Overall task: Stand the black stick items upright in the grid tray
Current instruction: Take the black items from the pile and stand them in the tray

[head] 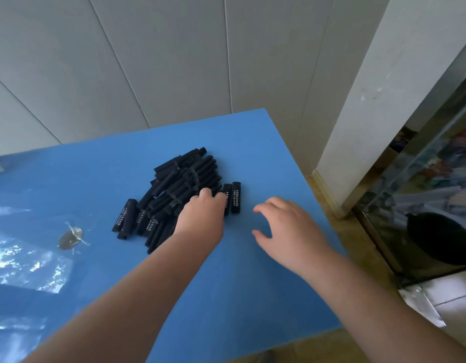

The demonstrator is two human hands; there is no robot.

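Black sticks [182, 184]: heaped flat mid-desk, white print on several.
Desk [101, 184]: blue top.
Left hand [203, 216]: fingers curled onto the heap's 4 o'clock edge; grip hidden, cannot tell.
Right hand [284, 226]: fingers spread, holding nothing, at 3 o'clock of the heap.
Plastic bag [30, 260]: clear, at 8 o'clock.

two bare forearms in view, both uncovered from the frame edge down to the wrist, no sleeve or cuff showing anywhere. left hand [204, 213] and right hand [287, 229] are bare too: no gloves, rings, watch or wristband. nails short and plain where visible. no tape, straps or markings on either arm. nothing else of the person shows, so clothing above the forearms can't be told.
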